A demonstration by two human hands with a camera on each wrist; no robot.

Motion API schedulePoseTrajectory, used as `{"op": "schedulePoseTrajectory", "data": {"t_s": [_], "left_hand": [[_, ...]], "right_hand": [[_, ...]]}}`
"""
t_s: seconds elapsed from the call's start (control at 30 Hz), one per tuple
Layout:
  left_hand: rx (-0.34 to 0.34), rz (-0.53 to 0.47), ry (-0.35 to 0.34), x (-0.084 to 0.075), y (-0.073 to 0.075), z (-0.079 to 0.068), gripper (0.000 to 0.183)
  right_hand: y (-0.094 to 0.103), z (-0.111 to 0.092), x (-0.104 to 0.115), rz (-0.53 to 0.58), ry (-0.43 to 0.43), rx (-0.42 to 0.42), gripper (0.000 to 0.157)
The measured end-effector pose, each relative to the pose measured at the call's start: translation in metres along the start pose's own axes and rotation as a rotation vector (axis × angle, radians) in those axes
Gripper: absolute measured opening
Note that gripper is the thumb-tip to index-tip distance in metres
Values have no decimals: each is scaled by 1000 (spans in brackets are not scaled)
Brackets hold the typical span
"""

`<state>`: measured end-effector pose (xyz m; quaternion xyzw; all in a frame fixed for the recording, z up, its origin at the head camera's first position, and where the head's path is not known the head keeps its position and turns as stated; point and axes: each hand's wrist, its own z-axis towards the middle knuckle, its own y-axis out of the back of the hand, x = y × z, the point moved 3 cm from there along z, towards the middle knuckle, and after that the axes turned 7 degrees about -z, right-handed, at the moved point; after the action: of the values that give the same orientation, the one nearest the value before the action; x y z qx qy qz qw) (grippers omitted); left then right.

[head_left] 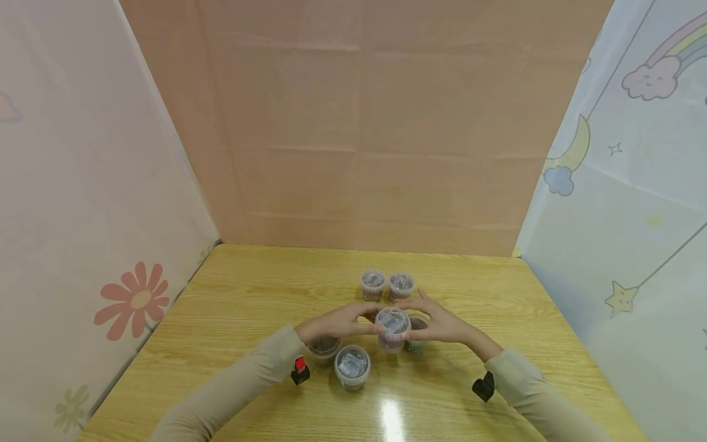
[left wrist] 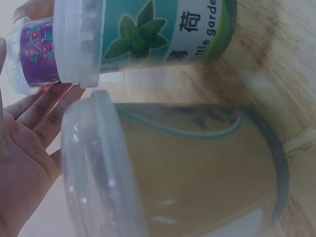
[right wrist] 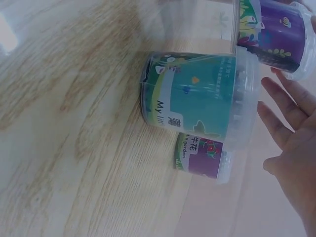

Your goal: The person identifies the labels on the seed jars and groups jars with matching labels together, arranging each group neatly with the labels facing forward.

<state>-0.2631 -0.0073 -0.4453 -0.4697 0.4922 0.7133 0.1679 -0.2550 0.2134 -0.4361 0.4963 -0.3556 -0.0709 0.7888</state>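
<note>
A clear-lidded plastic tub (head_left: pixel 393 328) with a purple label is held between both hands at mid-table. My left hand (head_left: pixel 342 320) grips its left side, thumb near the lid rim. From the other side, my right hand (head_left: pixel 442 322) holds it with thumb and fingers, the index finger raised. In the left wrist view the purple tub (left wrist: pixel 38 52) shows red flowers on its label. Just beyond my right thumb stands a teal-labelled tub (right wrist: pixel 190 94), partly covered by that hand in the head view. A tan-looking tub (left wrist: pixel 197 163) sits beneath my left wrist.
Another lidded tub (head_left: pixel 352 366) stands in front, nearer the person. At the back, a left tub (head_left: pixel 372 283) and a right tub (head_left: pixel 401 285) stand side by side. The wooden table (head_left: pixel 265 276) meets a brown back panel (head_left: pixel 359 153) and printed side walls.
</note>
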Motion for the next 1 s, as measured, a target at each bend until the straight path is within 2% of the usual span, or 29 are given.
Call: {"op": "schedulePoseTrajectory", "data": {"t_s": [0.2,0.43,0.7,1.0], "left_hand": [[-57,17,26,1,1,1,46],[-90,33,78,-2,3,-1,49],[-147,51,96,-1,5,0,51],[-227,42,94,2,6,2,53]], "right_hand": [[0,1,0,33,-41,-11,52],[1,1,0,104,-101,-15,49],[1,6,-1,113,-36,-38,49],[-5,3,-5,139,-136,-63,53]]}}
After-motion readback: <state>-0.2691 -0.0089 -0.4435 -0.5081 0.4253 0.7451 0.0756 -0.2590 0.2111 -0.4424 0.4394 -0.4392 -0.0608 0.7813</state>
